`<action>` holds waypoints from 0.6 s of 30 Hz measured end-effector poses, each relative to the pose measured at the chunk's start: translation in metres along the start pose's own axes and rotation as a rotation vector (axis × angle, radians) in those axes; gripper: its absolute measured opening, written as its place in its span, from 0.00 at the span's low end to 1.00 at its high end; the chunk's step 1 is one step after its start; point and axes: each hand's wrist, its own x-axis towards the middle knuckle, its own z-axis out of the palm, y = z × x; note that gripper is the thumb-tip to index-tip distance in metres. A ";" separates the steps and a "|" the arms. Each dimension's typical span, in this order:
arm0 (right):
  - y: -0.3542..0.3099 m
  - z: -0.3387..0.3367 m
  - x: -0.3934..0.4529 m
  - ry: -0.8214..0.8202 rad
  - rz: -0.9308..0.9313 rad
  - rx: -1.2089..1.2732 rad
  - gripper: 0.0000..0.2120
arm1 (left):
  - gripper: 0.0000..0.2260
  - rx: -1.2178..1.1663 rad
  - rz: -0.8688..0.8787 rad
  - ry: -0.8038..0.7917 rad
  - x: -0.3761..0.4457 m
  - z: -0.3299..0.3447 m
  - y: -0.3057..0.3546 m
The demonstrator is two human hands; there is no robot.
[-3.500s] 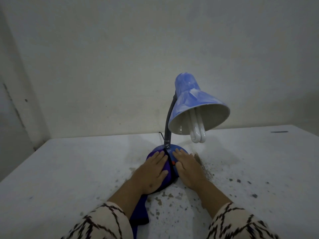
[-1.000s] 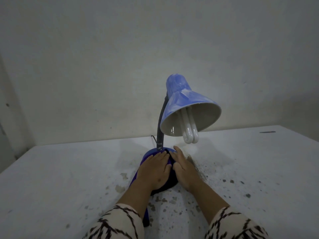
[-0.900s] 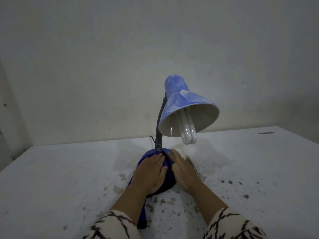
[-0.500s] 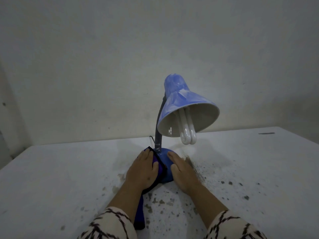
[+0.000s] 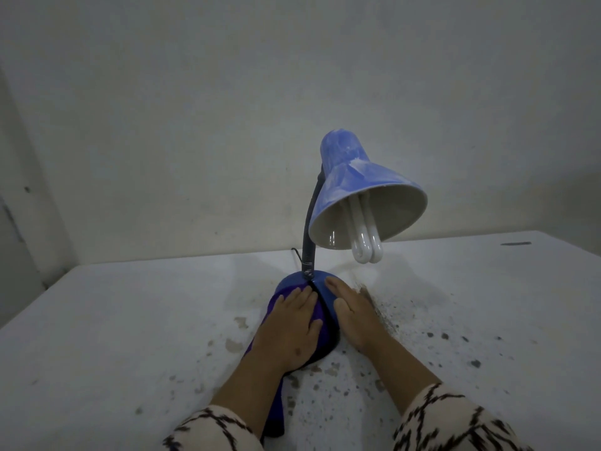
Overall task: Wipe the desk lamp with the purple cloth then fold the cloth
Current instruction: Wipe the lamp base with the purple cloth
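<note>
A blue desk lamp stands mid-table, its dusty shade tilted toward me with a white bulb showing. A black gooseneck rises from the round blue base. My left hand lies flat on the purple cloth, pressing it onto the left side of the base. The cloth's tail trails toward me under my left forearm. My right hand rests palm-down on the base's right side, fingers together, holding it steady.
The white table is chipped and speckled with dark spots, densest right of the base. A thin black cord leaves the base toward the wall. A dark mark lies at the far right.
My left hand has slid the cloth from the base's left rim back up over its top. The right hand has stayed on the base's right side. The view has shifted slightly.
</note>
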 end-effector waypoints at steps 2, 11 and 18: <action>-0.001 0.000 0.000 0.004 0.002 0.009 0.23 | 0.26 0.066 0.001 -0.030 -0.006 0.002 0.003; 0.002 -0.001 0.001 0.004 -0.001 -0.020 0.22 | 0.25 0.106 -0.137 -0.019 0.000 -0.001 0.005; 0.003 -0.001 0.000 0.002 -0.019 -0.031 0.21 | 0.25 0.176 -0.132 -0.050 0.002 -0.005 0.006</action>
